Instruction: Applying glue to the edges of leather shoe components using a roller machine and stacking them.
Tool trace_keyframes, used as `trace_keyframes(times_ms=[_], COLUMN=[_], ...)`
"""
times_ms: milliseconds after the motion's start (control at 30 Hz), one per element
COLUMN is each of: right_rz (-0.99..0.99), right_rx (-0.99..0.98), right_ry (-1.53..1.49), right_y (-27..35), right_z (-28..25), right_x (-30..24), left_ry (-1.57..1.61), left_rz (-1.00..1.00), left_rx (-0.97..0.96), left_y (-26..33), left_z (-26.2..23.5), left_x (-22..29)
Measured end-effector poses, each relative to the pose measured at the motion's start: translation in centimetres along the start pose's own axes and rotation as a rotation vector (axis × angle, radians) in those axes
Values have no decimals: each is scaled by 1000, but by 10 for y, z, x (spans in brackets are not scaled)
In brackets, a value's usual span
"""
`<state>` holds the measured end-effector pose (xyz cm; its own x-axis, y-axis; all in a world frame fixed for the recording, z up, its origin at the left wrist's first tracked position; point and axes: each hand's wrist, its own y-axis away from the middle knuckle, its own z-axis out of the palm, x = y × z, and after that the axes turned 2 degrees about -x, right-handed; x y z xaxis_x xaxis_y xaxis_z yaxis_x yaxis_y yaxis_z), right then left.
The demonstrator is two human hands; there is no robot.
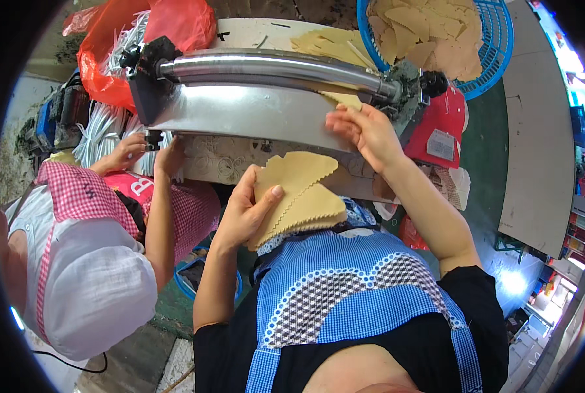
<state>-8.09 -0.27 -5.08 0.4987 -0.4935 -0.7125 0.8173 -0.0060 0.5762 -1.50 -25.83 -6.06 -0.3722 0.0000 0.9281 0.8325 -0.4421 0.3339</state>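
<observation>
My left hand (246, 206) grips a stack of thin tan pieces with zigzag-cut edges (299, 190), thumb on top, in front of my apron. The pieces fan out toward the right. My right hand (364, 131) is over the right end of a metal feed plate (253, 111), its fingers loosely bent and apart, with nothing seen in them. Just beyond its fingers, another tan piece (346, 99) lies at the steel roller (279, 63) of the machine; whether a finger touches it cannot be told.
At left, a co-worker in a white cap (102, 288) has both hands near white strips (102, 134). A red plastic bag (99, 69) holds more strips. Behind the roller lie tan pieces (325, 42). A blue basket (498, 39) of tan pieces stands at far right, above a red sack (439, 128).
</observation>
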Motion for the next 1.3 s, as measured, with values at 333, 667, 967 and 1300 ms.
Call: trace_keyframes(times_ms=[333, 667, 967, 1300], right_rz=[200, -295, 101, -295], right_rx=[-209, -394, -171, -361], right_ry=[466, 1085, 538, 1036], right_y=[31, 34, 17, 34], right_z=[-29, 19, -26, 7], right_x=[-14, -11, -5, 10], left_ry=[112, -13, 166, 97], left_rz=[-21, -26, -26, 7], left_rx=[-28, 51, 75, 96], left_y=[0, -33, -11, -23], left_z=[-5, 5, 7, 17], left_x=[-2, 18, 8, 5])
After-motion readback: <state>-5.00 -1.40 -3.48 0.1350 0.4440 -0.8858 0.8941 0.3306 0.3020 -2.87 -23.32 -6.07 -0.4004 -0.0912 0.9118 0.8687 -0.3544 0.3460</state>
